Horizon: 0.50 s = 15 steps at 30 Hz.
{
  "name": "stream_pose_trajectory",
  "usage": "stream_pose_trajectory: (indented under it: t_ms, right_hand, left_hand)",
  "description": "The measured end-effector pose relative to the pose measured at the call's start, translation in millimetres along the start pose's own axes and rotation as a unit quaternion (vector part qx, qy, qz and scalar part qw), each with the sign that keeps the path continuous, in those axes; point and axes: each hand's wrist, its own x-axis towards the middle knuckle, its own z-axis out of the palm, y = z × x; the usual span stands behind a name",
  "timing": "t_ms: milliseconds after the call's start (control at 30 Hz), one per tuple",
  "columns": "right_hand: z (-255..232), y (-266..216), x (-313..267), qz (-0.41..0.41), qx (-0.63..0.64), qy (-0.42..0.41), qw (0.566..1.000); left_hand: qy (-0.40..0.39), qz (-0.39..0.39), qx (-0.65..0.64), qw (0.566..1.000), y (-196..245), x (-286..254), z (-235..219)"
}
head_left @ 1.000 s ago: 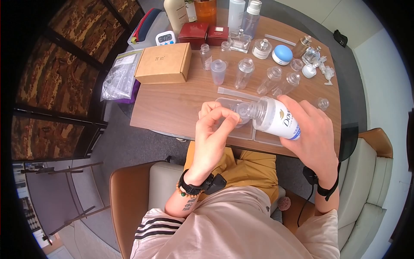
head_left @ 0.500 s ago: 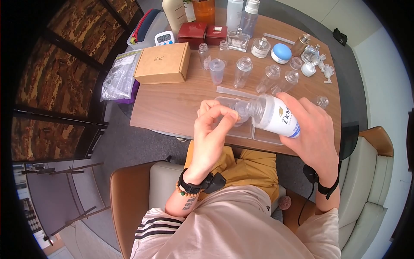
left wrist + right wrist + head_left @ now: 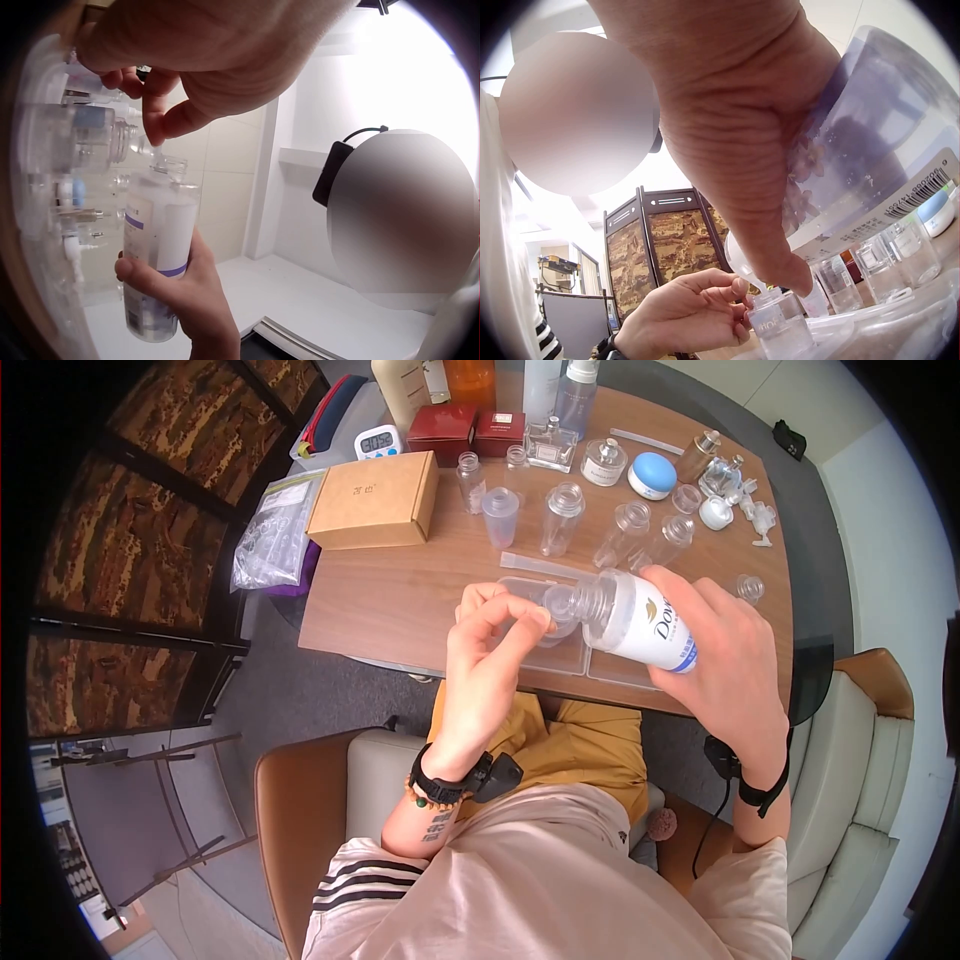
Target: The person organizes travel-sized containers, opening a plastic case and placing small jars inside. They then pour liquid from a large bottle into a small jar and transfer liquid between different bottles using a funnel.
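My right hand [image 3: 715,660] grips a white-labelled Dove bottle [image 3: 650,625], tilted with its uncapped mouth toward the left. That mouth is right at a small clear funnel [image 3: 562,603]. Thumb and forefinger of my left hand [image 3: 485,660] pinch the funnel at its rim. In the right wrist view the funnel's narrow end sits at the neck of a small clear bottle [image 3: 780,326], standing below. The left wrist view shows the funnel [image 3: 144,144] between that bottle's neck [image 3: 116,141] and my fingertips.
A shallow clear tray [image 3: 555,660] lies under the hands. Behind it stand several clear empty bottles [image 3: 563,520], a frosted bottle [image 3: 499,520] and a clear flat strip [image 3: 545,567]. A cardboard box [image 3: 372,500] is at left; a blue-lidded jar [image 3: 653,475] and perfume bottles [image 3: 603,463] are farther back.
Both hands keep almost the same pose, the Dove bottle still tilted at the funnel. The table's things sit slightly higher in the head view as the camera shifts a little.
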Motion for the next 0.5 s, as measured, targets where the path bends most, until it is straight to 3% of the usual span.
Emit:
stream_pose_trajectory:
  t_ms: [500]
  right_hand:
    - [-0.6, -1.4, -0.3, 0.004, 0.004, -0.005, 1.000]
  left_hand:
    - [-0.002, 0.001, -0.008, 1.000, 0.4, -0.3, 0.4]
